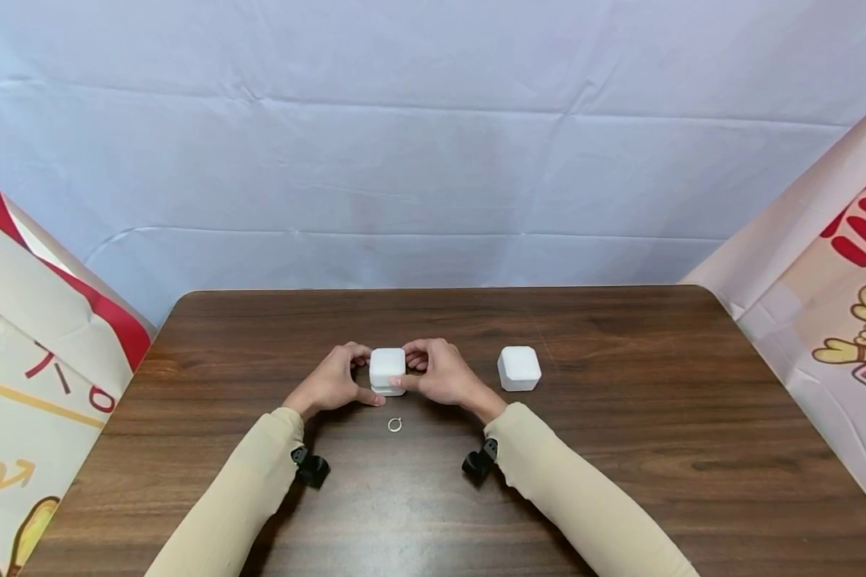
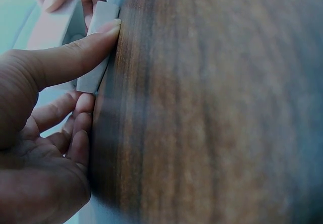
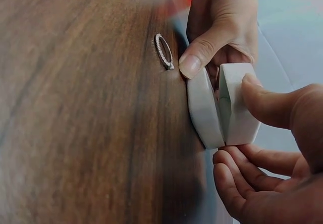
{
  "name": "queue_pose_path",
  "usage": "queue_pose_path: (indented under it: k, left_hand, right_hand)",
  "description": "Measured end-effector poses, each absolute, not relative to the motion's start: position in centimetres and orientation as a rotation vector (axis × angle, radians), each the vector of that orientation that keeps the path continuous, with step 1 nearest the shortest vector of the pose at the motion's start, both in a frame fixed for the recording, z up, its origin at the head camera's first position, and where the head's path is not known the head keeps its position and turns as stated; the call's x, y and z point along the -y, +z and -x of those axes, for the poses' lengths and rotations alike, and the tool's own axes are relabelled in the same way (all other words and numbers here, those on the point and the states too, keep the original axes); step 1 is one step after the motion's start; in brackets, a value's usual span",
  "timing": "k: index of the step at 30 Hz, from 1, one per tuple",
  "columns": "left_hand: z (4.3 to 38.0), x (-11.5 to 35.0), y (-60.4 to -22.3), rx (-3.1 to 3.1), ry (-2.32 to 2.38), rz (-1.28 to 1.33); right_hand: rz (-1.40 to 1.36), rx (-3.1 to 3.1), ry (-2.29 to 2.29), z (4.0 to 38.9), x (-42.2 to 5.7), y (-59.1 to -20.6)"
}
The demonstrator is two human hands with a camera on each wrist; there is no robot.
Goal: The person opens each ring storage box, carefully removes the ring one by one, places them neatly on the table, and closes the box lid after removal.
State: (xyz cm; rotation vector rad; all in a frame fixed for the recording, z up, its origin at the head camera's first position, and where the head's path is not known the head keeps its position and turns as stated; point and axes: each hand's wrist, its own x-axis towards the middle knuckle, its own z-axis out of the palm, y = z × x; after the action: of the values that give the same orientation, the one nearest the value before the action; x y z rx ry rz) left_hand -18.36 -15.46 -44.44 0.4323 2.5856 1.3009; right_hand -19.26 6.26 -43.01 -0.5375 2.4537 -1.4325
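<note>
A small white ring box (image 1: 387,369) stands on the table between both hands, its lid (image 3: 241,103) tilted up from its base (image 3: 203,110) with a narrow gap. My left hand (image 1: 332,380) grips the base, thumb (image 2: 83,55) on the near side and fingers behind. My right hand (image 1: 442,372) pinches the lid, its thumb (image 3: 270,103) on the front face. The inside of the box is mostly hidden. Just in front of the box, a silver ring (image 1: 394,425) studded with small stones along its band (image 3: 161,50) lies on the wood.
Another white box (image 1: 520,369), closed, stands to the right of the right hand. The brown wooden table (image 1: 621,417) reaches back to a pale cloth backdrop (image 1: 418,160). Printed cloths hang at the left and right sides.
</note>
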Motion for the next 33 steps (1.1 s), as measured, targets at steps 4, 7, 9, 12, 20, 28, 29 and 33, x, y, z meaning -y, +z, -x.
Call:
queue_pose_path:
  k: [4, 7, 9, 12, 20, 28, 29, 33]
  left_hand:
    - [18.36, 15.43, -44.39, -2.576, 1.308, -0.424]
    - [18.36, 15.43, -44.39, -2.572, 1.311, -0.421]
    - [18.37, 15.42, -44.39, -2.575, 1.307, -0.424]
    - [18.39, 15.40, -44.38, -2.579, 1.307, -0.427]
    - [18.37, 15.41, -44.27, -2.574, 1.296, -0.426]
    - [18.29, 15.44, -44.30, -2.578, 1.304, -0.416]
    - [18.28, 15.46, -44.32, -2.578, 1.306, -0.414]
    - [18.27, 15.53, -44.37, -2.573, 1.309, -0.399]
  right_hand:
    - [0.550, -2.478, -1.420, 19.17, -6.26, -43.15]
    - [0.568, -2.503, -1.403, 19.05, -6.30, -43.20]
    - [0.580, -2.523, -1.390, 18.97, -6.33, -43.18]
    - [0.596, -2.544, -1.378, 18.87, -6.34, -43.09]
    - [0.598, -2.566, -1.373, 18.67, -6.35, -43.11]
    - [0.592, -2.564, -1.372, 18.51, -6.40, -43.34]
    - [0.589, -2.563, -1.371, 18.51, -6.40, -43.36]
    - [0.571, -2.561, -1.362, 18.48, -6.35, -43.38]
